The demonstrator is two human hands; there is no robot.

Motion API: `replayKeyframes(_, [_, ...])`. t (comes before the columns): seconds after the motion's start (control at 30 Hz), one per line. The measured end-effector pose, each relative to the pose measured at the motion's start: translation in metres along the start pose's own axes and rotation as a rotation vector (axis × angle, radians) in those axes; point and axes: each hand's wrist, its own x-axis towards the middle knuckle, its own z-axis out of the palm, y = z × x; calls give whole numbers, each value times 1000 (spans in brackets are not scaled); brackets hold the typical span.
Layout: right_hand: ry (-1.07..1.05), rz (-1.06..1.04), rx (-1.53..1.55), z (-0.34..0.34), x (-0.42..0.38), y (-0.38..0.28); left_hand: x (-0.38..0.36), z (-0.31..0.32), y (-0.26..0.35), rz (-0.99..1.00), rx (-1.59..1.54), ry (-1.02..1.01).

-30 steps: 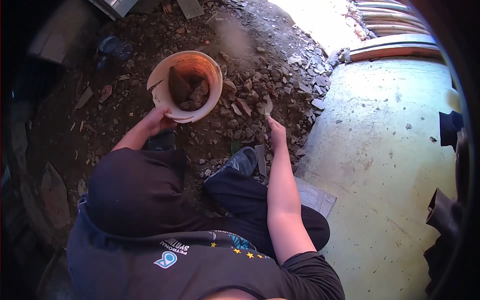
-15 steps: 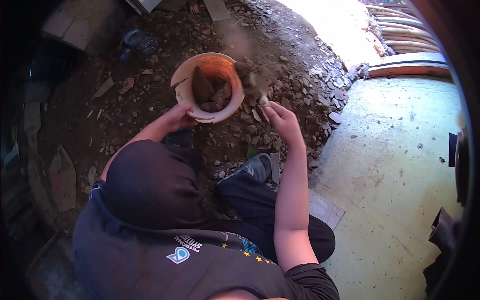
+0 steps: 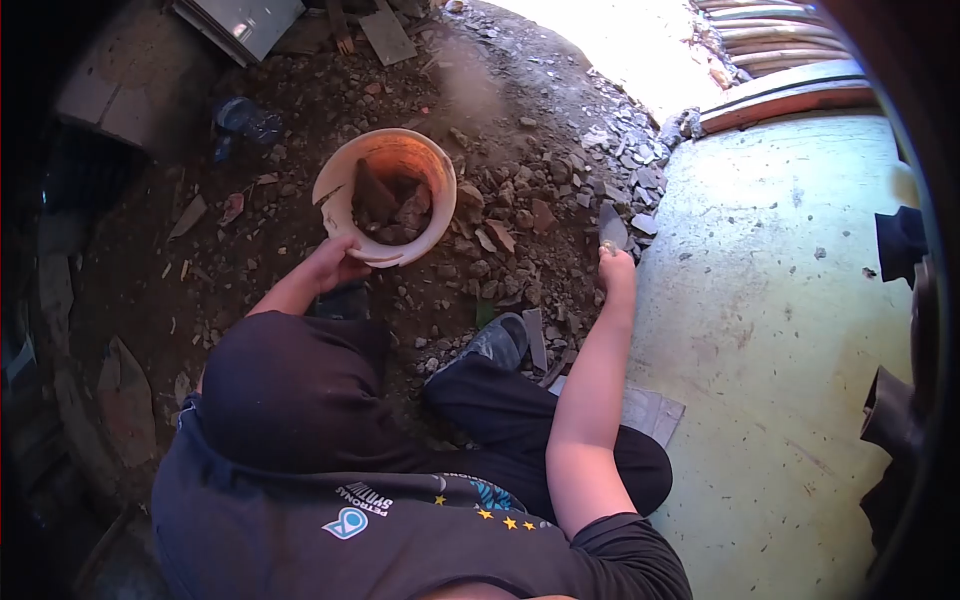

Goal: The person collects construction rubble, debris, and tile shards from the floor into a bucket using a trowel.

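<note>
My left hand (image 3: 335, 264) grips the near rim of a chipped plastic bucket (image 3: 437, 228), which tips so its mouth faces me. Inside the bucket lie chunks of rubble (image 3: 405, 210) and dirt. My right hand (image 3: 616, 268) is closed around the handle of a trowel (image 3: 612, 228), whose grey pointed blade reaches away from me. The blade is down at the rubble beside the edge of the pale green panel. Loose broken stones (image 3: 520, 215) cover the ground between the bucket and the trowel.
To the right spreads a large pale green panel (image 3: 770, 300), flecked with chips. A crumpled clear plastic bottle (image 3: 248, 118) lies beyond the bucket at left, near a concrete block (image 3: 120, 100). My shoe (image 3: 497, 342) rests on the rubble. Stacked poles (image 3: 770, 35) stand at the far right.
My right hand has swung the trowel from beside the bucket's rim over to the right, by the panel's edge. My left hand keeps its hold on the bucket. The view has shifted slightly.
</note>
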Motion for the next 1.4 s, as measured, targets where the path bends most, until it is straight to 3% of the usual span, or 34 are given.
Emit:
replayKeyframes(0.07, [37,64,65,21,-1,14,1,-2,-2,-2,-10,-5])
replayKeyframes(0.2, [140,-102,-88,72,-26,1,-4,4,2,-2,-15,-7])
replayKeyframes(0.4, [-122,-198,-187,70,-66,-38,3,-2,-1,-2,-5,-4])
replayKeyframes(0.47, [-108,-167,-193,56,-67,-40,3,-4,-2,-6,-7,-7])
replayKeyframes(0.53, [-118,-233,-5,37,-53,-25,2,-4,0,-11,-8,-8])
replayKeyframes(0.6, [-140,-108,396,22,-30,2,-2,-3,1,-6,7,-22])
replayKeyframes(0.73, [-38,210,430,5,-2,33,2,-6,0,1,-5,-41])
replayKeyframes(0.77, [9,345,456,12,-1,42,4,-8,-2,2,-6,-46])
replayKeyframes(0.8, [12,347,455,40,8,64,6,-8,-3,2,-8,-53])
replayKeyframes(0.87, [121,176,363,109,28,110,3,-6,-1,0,-8,-51])
replayKeyframes(0.93, [162,37,351,117,-3,68,5,-6,-3,0,-10,-44])
replayKeyframes(1.0, [139,-7,212,105,-40,7,9,-12,-7,10,-17,-55])
replayKeyframes(1.07, [27,0,268,95,-61,-24,5,-11,-8,0,-3,-47])
replayKeyframes(1.23, [-89,-77,143,81,-73,-37,1,-6,-2,8,34,-53])
replayKeyframes(1.37, [-48,-55,277,43,-31,-13,3,-9,-5,16,16,-42])
replayKeyframes(1.4, [39,-63,437,37,-22,-1,5,-13,-7,18,8,-44])
